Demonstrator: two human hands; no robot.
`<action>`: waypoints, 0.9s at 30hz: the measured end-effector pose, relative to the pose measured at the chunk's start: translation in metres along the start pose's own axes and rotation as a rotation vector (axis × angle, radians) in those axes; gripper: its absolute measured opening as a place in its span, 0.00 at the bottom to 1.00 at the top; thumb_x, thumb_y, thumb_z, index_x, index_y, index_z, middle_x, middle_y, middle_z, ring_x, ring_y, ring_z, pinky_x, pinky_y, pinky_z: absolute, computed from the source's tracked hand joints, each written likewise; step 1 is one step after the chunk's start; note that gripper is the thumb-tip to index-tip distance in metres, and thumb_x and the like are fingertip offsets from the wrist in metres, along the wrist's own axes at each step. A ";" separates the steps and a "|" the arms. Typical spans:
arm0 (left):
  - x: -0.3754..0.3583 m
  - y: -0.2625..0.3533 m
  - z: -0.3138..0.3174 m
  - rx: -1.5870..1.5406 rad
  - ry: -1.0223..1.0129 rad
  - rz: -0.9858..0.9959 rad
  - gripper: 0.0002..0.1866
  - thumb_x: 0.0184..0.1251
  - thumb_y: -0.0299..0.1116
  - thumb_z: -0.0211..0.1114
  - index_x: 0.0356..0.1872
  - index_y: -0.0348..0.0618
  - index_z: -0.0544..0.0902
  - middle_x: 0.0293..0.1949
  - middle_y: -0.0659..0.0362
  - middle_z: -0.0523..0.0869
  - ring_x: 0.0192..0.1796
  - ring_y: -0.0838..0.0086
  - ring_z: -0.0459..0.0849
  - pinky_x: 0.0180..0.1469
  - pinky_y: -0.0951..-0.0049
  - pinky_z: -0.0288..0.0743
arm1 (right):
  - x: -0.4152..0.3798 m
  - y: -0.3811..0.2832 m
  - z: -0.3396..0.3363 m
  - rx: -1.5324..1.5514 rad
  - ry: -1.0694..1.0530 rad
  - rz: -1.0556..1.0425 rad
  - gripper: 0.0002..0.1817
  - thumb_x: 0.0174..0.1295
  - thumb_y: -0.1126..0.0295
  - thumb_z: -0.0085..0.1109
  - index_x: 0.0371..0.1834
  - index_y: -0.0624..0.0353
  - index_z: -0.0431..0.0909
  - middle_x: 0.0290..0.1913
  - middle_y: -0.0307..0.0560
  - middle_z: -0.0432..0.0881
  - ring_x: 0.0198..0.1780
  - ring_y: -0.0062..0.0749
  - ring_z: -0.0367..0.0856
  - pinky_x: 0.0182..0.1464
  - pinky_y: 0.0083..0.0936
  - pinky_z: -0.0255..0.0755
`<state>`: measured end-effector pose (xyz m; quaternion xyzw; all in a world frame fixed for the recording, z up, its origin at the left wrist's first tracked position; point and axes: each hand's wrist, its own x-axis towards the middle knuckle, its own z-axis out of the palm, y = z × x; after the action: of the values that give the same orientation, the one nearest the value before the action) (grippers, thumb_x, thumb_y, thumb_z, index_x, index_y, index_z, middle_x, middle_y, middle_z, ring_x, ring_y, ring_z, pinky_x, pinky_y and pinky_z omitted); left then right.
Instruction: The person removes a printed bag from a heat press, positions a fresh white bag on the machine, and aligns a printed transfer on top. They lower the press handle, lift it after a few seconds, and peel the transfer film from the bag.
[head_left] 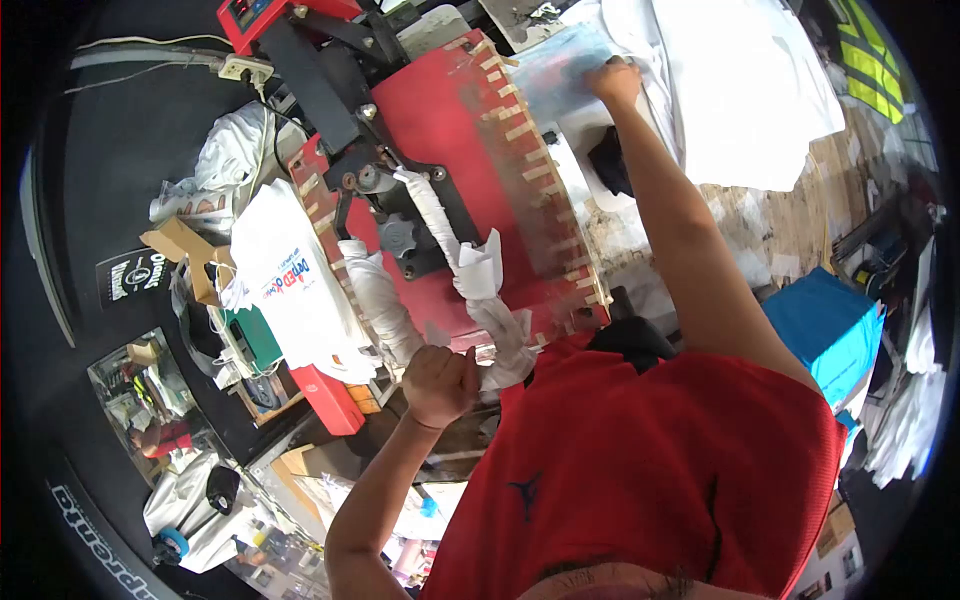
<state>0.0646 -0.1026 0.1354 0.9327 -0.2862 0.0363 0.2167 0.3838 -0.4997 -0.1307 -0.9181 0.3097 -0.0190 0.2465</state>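
A heat press with a red plate [450, 110] stands in the middle. Two bars wrapped in white material come toward me from it. My left hand [438, 386] is closed at the near end of the left wrapped bar [380, 300], beside the right wrapped bar [435, 210]. My right arm reaches out to the upper right. There my right hand [614, 80], fingers pressed together, is at the edge of a bluish, see-through sheet [560, 75], next to white cloth [740, 90]. Its fingertips are small and partly hidden.
White printed bags or shirts [290, 285] lie left of the press, near an open cardboard box [190, 255] and a red box [328, 400]. At right are a wooden surface [800, 225], blue cloth [825, 325] and a yellow reflective vest [868, 65]. A power socket hangs upper left.
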 end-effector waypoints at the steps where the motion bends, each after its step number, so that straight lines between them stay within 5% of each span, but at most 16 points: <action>1: 0.000 -0.002 0.000 0.002 0.008 -0.006 0.16 0.52 0.22 0.70 0.16 0.46 0.70 0.17 0.58 0.68 0.19 0.63 0.71 0.25 0.62 0.66 | 0.010 0.003 0.008 0.123 -0.007 -0.086 0.28 0.50 0.50 0.72 0.47 0.62 0.84 0.52 0.65 0.84 0.56 0.55 0.83 0.59 0.41 0.76; 3: -0.003 -0.003 -0.001 -0.023 0.006 -0.001 0.16 0.51 0.22 0.71 0.16 0.47 0.71 0.18 0.59 0.69 0.21 0.64 0.72 0.26 0.63 0.67 | -0.012 -0.006 -0.023 0.229 0.085 -0.060 0.20 0.53 0.56 0.66 0.43 0.59 0.85 0.42 0.61 0.87 0.46 0.55 0.87 0.52 0.41 0.79; 5: -0.001 -0.001 -0.004 -0.030 0.028 -0.001 0.15 0.51 0.23 0.71 0.16 0.47 0.71 0.18 0.60 0.70 0.21 0.65 0.73 0.26 0.64 0.68 | -0.046 -0.012 -0.059 0.913 -0.022 0.053 0.10 0.58 0.66 0.66 0.35 0.62 0.79 0.26 0.49 0.85 0.34 0.34 0.85 0.36 0.29 0.76; 6: -0.001 -0.002 -0.007 -0.043 0.032 0.019 0.15 0.51 0.23 0.72 0.17 0.48 0.72 0.19 0.60 0.70 0.22 0.66 0.73 0.27 0.65 0.68 | -0.085 -0.032 -0.092 0.921 0.043 0.040 0.10 0.65 0.65 0.66 0.34 0.59 0.77 0.28 0.43 0.83 0.30 0.26 0.82 0.33 0.23 0.74; 9: -0.003 -0.005 -0.017 -0.086 0.025 -0.006 0.08 0.50 0.26 0.72 0.22 0.48 0.79 0.21 0.62 0.72 0.25 0.67 0.76 0.30 0.65 0.71 | -0.222 -0.094 -0.174 1.297 -0.037 -0.205 0.08 0.71 0.67 0.60 0.40 0.61 0.76 0.37 0.41 0.81 0.37 0.26 0.80 0.42 0.25 0.76; 10: -0.004 -0.007 -0.018 -0.066 0.046 0.052 0.07 0.52 0.28 0.71 0.23 0.47 0.79 0.23 0.62 0.73 0.26 0.68 0.76 0.31 0.65 0.71 | -0.267 -0.105 -0.194 1.137 -0.104 -0.361 0.10 0.73 0.68 0.58 0.48 0.65 0.76 0.43 0.43 0.80 0.42 0.28 0.80 0.45 0.26 0.75; 11: -0.001 -0.007 -0.017 -0.134 0.115 0.033 0.14 0.51 0.22 0.72 0.18 0.47 0.73 0.20 0.62 0.70 0.23 0.67 0.74 0.28 0.68 0.70 | -0.313 -0.121 -0.211 1.157 -0.290 -0.284 0.09 0.72 0.67 0.59 0.46 0.62 0.77 0.38 0.43 0.81 0.37 0.30 0.80 0.44 0.30 0.76; 12: -0.002 -0.006 -0.022 -0.111 0.091 0.040 0.10 0.51 0.26 0.71 0.20 0.47 0.76 0.22 0.62 0.73 0.26 0.67 0.76 0.29 0.67 0.71 | -0.337 -0.116 -0.213 0.804 -0.159 -0.781 0.10 0.69 0.68 0.61 0.47 0.63 0.78 0.36 0.50 0.82 0.35 0.41 0.82 0.40 0.33 0.76; 13: -0.002 -0.007 -0.027 -0.094 0.069 0.060 0.07 0.51 0.30 0.70 0.22 0.47 0.78 0.25 0.62 0.75 0.29 0.67 0.78 0.31 0.66 0.72 | -0.368 -0.091 -0.199 0.555 -0.182 -1.009 0.13 0.64 0.71 0.64 0.47 0.67 0.78 0.36 0.58 0.81 0.34 0.52 0.81 0.38 0.40 0.75; 14: -0.004 -0.008 -0.028 -0.081 0.087 0.055 0.07 0.51 0.30 0.70 0.22 0.47 0.78 0.25 0.62 0.75 0.29 0.67 0.78 0.31 0.66 0.72 | -0.385 -0.101 -0.194 0.730 -0.327 -1.103 0.13 0.61 0.74 0.66 0.44 0.70 0.77 0.36 0.60 0.80 0.33 0.55 0.80 0.35 0.44 0.73; 24: -0.016 -0.024 -0.019 -0.248 0.136 0.036 0.08 0.47 0.34 0.71 0.22 0.47 0.79 0.25 0.60 0.78 0.33 0.65 0.82 0.37 0.63 0.78 | -0.418 -0.123 -0.169 0.769 -0.300 -1.242 0.10 0.58 0.81 0.63 0.42 0.71 0.75 0.37 0.62 0.79 0.32 0.56 0.80 0.33 0.41 0.74; 27: -0.017 -0.026 -0.016 -0.244 0.112 0.082 0.08 0.49 0.34 0.70 0.24 0.46 0.79 0.27 0.60 0.79 0.34 0.64 0.82 0.39 0.63 0.78 | -0.420 -0.089 -0.145 0.551 -0.093 -1.290 0.12 0.58 0.80 0.64 0.45 0.70 0.76 0.39 0.61 0.81 0.34 0.58 0.81 0.35 0.42 0.76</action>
<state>0.0654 -0.0677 0.1363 0.8833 -0.3140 0.0622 0.3425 0.0672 -0.2603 0.0872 -0.8226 -0.3238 -0.1997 0.4226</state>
